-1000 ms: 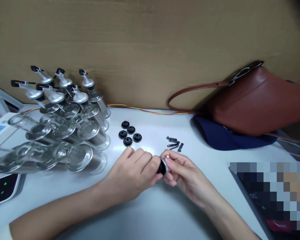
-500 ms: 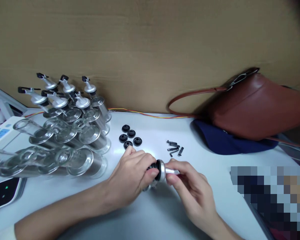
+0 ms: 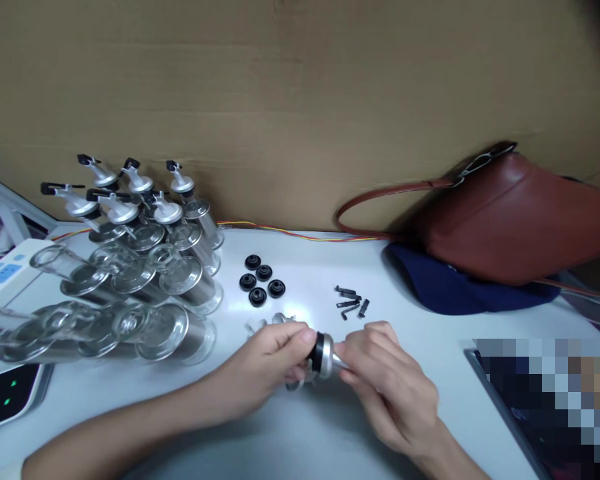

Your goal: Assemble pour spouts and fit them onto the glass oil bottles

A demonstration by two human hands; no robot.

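Observation:
Between my hands, above the table, is a bottle pourer [image 3: 327, 356] with a silver collar and a black stopper end. My left hand [image 3: 275, 357] is closed around the black end, thumb on top. The fingers of my right hand [image 3: 387, 380] pinch its slim silver spout. Beyond my left hand, more silvery pourer parts [image 3: 283, 319] lie partly hidden. Black ribbed stoppers [image 3: 257, 297] form a small cluster further back. Several small black clip-like pieces [image 3: 350, 303] lie behind my right hand.
Glass bottles [image 3: 180, 280] stand in rows at the left; the rear ones carry pourers [image 3: 167, 210]. A brown leather bag [image 3: 505, 213] rests on a navy cap [image 3: 430, 283] at the right. Wires [image 3: 300, 235] run along the cardboard wall [image 3: 290, 120]. A dark device [image 3: 10, 397] sits front left.
My left hand has drawn back from the stoppers, uncovering them and the silvery parts. My right hand has turned, its knuckles now upward around the spout.

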